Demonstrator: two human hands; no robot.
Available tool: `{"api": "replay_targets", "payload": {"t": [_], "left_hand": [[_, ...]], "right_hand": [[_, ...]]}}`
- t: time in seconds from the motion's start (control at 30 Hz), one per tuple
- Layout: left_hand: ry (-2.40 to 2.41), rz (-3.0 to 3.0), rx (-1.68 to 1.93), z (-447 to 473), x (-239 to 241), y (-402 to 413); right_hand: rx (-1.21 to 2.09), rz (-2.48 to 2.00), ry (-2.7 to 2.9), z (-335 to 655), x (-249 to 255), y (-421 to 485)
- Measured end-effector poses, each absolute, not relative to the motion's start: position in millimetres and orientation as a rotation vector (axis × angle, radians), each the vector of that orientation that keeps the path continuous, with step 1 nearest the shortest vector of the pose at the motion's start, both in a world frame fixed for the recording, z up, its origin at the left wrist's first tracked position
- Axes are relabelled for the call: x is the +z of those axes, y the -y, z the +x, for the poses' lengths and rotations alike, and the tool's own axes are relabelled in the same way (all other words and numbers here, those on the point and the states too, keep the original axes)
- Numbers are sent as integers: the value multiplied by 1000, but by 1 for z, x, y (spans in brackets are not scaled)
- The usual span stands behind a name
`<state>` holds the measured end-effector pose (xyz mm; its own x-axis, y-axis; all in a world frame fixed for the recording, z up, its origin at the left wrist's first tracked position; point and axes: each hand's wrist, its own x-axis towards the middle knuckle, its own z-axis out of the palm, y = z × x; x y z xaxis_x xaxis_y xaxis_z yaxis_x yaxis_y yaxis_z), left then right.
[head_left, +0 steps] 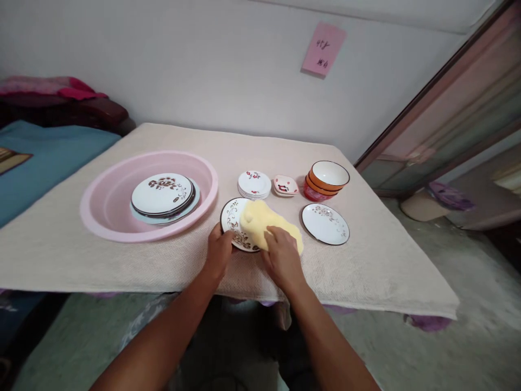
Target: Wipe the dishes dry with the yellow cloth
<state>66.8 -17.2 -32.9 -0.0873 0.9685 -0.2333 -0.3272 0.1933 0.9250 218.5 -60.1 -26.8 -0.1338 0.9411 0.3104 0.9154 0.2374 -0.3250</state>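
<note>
My left hand (220,250) grips the left rim of a white plate (233,217) with brown flowers and a dark edge, thumb on top. A yellow cloth (254,220) covers the plate's right part. My right hand (283,255) is closed on this cloth, pressing it against the plate near its right edge. Just behind the plate stands a stack of small white plates (254,183) with red flowers. To the right of my right hand, a similar dark-rimmed plate (325,224) lies flat on the table.
A pink basin (93,209) on the left holds stacked plates (160,190). Small square dishes (285,184) and stacked orange and red bowls (325,182) stand behind on the right. A cream cloth covers the table (366,271), whose front edge is close. A pink note (323,49) hangs on the wall.
</note>
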Motion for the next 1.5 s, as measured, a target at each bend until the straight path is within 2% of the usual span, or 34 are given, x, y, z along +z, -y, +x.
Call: {"api": "replay_targets", "payload": {"t": [0.27, 0.57, 0.77, 1.07, 1.23, 1.5], "left_hand": [[-1199, 862, 1351, 60, -39, 10], [-1140, 1183, 1208, 76, -36, 26], [-1092, 1273, 1148, 86, -34, 36], [-836, 896, 1125, 91, -42, 33], [-847, 530, 1108, 79, -41, 29], [-781, 342, 1133, 70, -42, 30]], "right_hand": [[153, -1556, 2131, 205, -26, 69], [-57, -1801, 1715, 229, -43, 39], [-25, -1844, 1628, 227, -35, 29], [297, -1454, 1850, 190, -17, 36], [512, -1307, 1953, 189, -10, 45], [491, -1298, 2030, 195, -8, 55]]}}
